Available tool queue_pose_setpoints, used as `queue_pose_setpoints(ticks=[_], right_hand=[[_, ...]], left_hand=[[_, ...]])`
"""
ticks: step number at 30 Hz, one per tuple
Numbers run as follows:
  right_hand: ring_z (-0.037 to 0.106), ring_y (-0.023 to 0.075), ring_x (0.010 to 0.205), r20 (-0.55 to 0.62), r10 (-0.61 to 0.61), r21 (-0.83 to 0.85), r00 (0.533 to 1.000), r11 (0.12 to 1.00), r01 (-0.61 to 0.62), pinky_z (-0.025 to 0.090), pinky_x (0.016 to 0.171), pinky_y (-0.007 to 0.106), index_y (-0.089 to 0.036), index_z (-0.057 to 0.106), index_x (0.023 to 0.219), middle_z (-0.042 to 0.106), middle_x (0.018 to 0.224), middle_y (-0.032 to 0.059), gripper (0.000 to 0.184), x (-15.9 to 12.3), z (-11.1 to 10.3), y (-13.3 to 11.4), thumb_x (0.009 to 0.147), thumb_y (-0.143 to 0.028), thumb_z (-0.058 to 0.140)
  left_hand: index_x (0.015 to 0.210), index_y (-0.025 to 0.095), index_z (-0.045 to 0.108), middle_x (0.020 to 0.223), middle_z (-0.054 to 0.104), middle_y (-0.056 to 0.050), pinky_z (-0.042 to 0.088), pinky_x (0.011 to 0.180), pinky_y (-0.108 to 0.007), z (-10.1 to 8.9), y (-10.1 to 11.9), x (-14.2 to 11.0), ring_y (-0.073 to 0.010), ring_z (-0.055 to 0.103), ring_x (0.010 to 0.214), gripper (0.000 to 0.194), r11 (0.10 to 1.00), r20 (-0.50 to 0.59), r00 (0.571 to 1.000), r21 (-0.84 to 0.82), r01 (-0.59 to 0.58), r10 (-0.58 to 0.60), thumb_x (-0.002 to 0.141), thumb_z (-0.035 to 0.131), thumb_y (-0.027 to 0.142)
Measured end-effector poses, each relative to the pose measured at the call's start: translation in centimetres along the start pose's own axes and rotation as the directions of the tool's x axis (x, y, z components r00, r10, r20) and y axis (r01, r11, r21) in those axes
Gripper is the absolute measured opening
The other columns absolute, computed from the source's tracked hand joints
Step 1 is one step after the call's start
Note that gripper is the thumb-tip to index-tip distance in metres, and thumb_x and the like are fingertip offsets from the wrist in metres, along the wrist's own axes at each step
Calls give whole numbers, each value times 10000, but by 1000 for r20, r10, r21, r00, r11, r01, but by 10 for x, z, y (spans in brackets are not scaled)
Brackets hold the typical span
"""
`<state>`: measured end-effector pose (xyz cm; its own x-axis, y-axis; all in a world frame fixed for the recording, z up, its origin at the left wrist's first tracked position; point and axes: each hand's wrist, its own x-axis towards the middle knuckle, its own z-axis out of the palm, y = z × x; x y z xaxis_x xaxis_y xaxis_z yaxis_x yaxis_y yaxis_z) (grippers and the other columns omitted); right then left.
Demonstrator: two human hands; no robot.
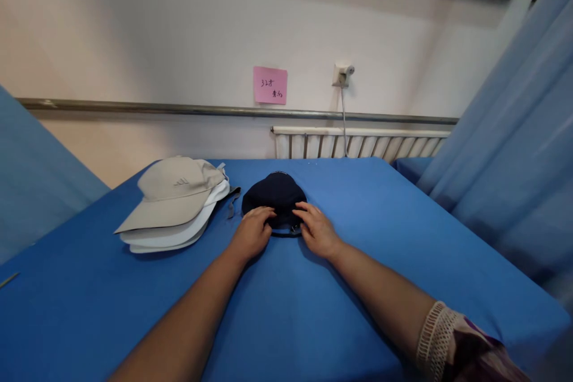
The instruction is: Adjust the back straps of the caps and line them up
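A dark navy cap (274, 192) lies on the blue-covered table, its back opening and strap facing me. My left hand (254, 230) grips the cap's left rear edge, fingers bent over the fabric and thumb low beside the opening. On the other side, my right hand (319, 230) holds the right rear edge with slightly parted fingers and the thumb underneath. The cap's brim is out of sight on the far side. Left of it sits a stack of caps, a beige cap (172, 188) on top and white caps (168, 237) below.
The blue table cover (286, 322) reaches back to the wall, where a radiator (362, 143) and a metal rail (188, 109) run. A pink note (270, 85) and a plugged-in socket (342, 76) are above. Blue curtains (514, 131) hang on both sides.
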<state>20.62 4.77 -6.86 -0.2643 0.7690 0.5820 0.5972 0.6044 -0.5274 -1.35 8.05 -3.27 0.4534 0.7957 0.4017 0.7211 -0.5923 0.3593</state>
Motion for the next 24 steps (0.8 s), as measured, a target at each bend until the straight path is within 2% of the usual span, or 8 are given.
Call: queue_pose_setpoints(ticks=[2,4,6,10,15,20,24], right_hand=[[568,208,1120,-7,-54,12,999,998,54,463,992,395,-192,654,1132,633,1183,93,445,0,-1,-5,786,14,464],[605,189,1008,60,-81,21,995,997,80,490,927,356,-203,680,1040,674,1053,60,429,1,0,-6,766,37,453],[614,192,1002,123,-47,4,991,999,46,487,928,354,-197,681,1044,686,1053,61,415,1,4,-2,779,29,455],[616,202,1060,131,81,9,988,997,-83,467,981,361,-163,674,1090,680,1130,98,351,3,14,14,843,-25,466],[614,181,1064,133,121,32,984,991,-127,458,984,338,-200,679,1073,680,1112,71,340,3,15,20,856,-28,481],[606,184,1025,174,119,5,977,993,-122,461,929,334,-210,668,1055,677,1069,57,177,3,6,9,896,-199,591],[593,204,981,187,158,-124,970,983,-136,458,876,327,-195,661,991,672,993,55,209,5,3,-6,821,-304,712]], left_hand=[[968,167,677,1098,702,-85,462,992,-399,-6,11,-4,-225,617,1064,340,998,-17,1000,-59,-7,6,742,451,51],[920,183,674,988,712,-57,491,910,-362,-10,21,-9,-206,632,967,298,993,40,999,-114,-12,17,756,456,63],[923,192,681,946,711,-45,493,880,-341,-10,27,-11,-196,635,931,287,987,138,989,-156,-25,47,778,462,78],[1019,187,688,1016,715,-63,471,921,-349,-5,27,-11,-210,632,979,318,987,279,958,-157,-24,67,780,502,91],[1047,180,672,1027,714,-60,463,897,-325,0,21,-10,-204,638,960,313,987,297,955,-160,33,17,764,553,117],[948,204,696,888,703,-29,450,809,-298,-8,26,-14,-190,618,855,199,983,399,909,-172,-58,123,769,611,189],[793,195,682,784,678,-28,428,791,-302,-15,33,-15,-195,589,832,121,987,445,883,-131,-98,147,803,562,185]])
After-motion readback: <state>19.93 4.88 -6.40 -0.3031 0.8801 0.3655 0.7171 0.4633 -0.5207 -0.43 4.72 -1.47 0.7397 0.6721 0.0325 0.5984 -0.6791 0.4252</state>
